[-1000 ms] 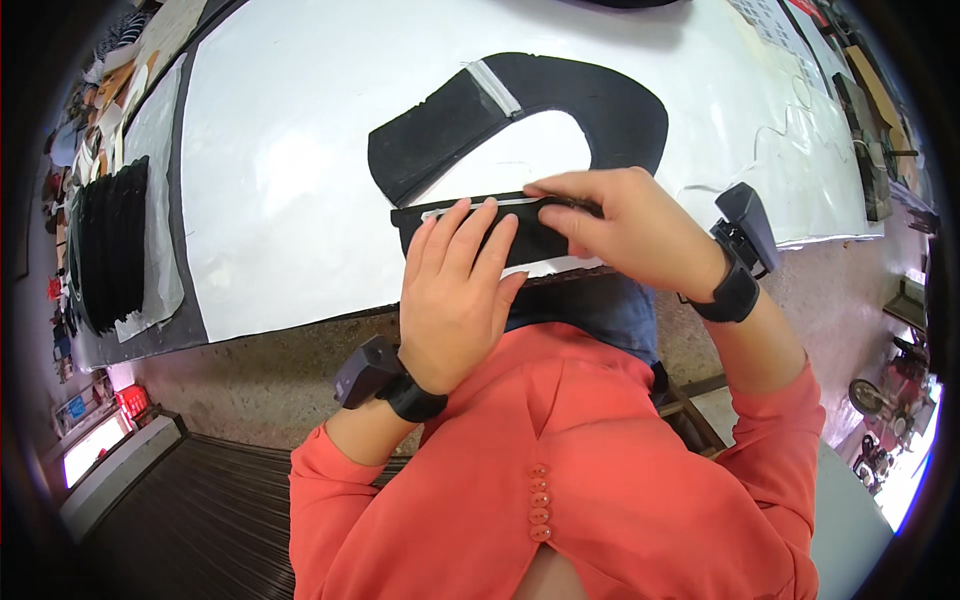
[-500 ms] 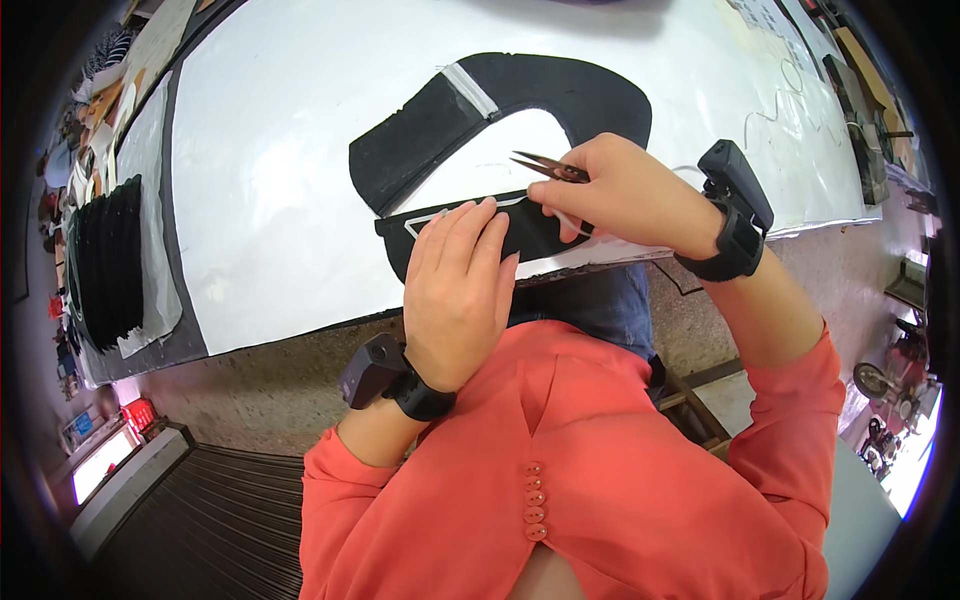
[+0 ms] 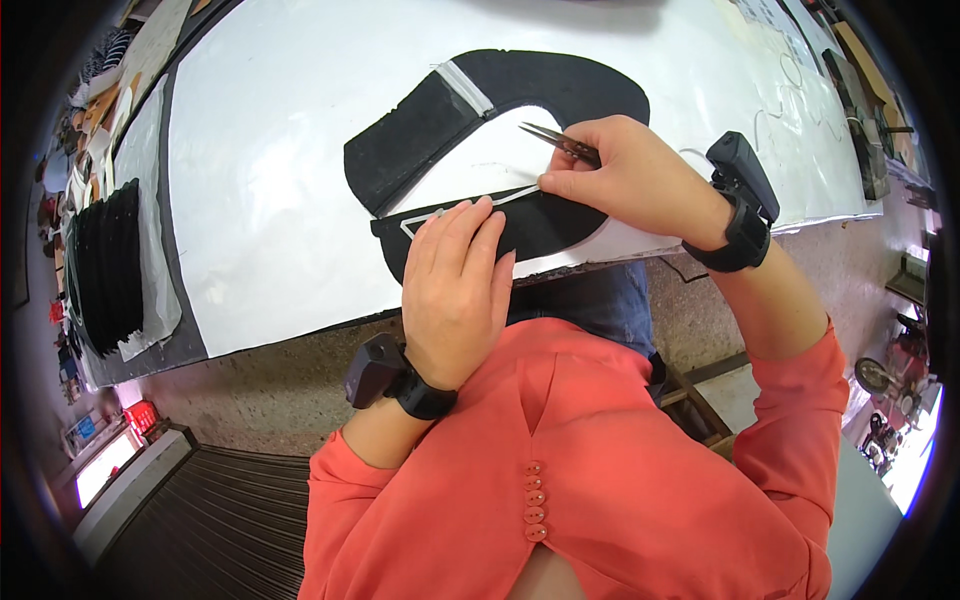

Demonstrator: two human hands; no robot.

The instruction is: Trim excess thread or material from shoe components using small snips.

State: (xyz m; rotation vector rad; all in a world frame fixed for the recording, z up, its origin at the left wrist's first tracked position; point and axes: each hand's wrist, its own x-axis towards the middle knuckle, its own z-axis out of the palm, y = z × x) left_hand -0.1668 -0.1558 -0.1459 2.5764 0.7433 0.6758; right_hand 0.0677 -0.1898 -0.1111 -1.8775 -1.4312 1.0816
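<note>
My left hand (image 3: 453, 290) lies with its fingers stretched out, pressing on a black curved piece of material (image 3: 555, 225) near the table's front edge. A narrow white strip (image 3: 515, 196) runs along the far edge of that piece, partly hidden under my left fingers. My right hand (image 3: 640, 180) pinches the strip's free part between thumb and finger. Dark thread snips (image 3: 565, 143) are also held in my right hand, their points toward the far left. Beyond both hands lies a larger black curved piece (image 3: 580, 82) with a pale band (image 3: 465, 90) across it.
A white sheet (image 3: 260, 200) covers the table. Stacked black pieces (image 3: 105, 265) sit at its left end. Loose white thread (image 3: 765, 130) lies at the right, near a dark block (image 3: 855, 125). Both wrists wear black strapped devices (image 3: 735, 200).
My right hand has shifted slightly up and away from the near black piece, drawing the white strip along its far edge. My left hand stays nearly in place.
</note>
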